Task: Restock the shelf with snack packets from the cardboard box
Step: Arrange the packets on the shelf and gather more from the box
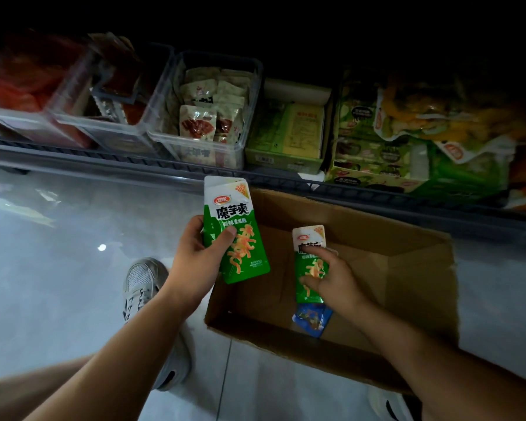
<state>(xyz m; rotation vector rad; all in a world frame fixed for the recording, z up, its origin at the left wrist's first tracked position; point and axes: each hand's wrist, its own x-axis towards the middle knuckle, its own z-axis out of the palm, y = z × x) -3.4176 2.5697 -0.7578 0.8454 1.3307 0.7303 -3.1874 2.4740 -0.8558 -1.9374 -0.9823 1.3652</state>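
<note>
Two hands at work. Left grip (201, 253) curled round green packets (234, 232), thumb across front, held upright over near-left rim of cardboard box (407, 268); more than one in stack, count unclear. Right grip (334, 281) down inside box, fingers holding single green packet (308, 253), long axis pointing away toward shelf (164, 168). Blue packet (312, 319) lay on box floor just behind, nearer person. Judged: shelf lay ahead of both grips; left grip nearer.
</note>
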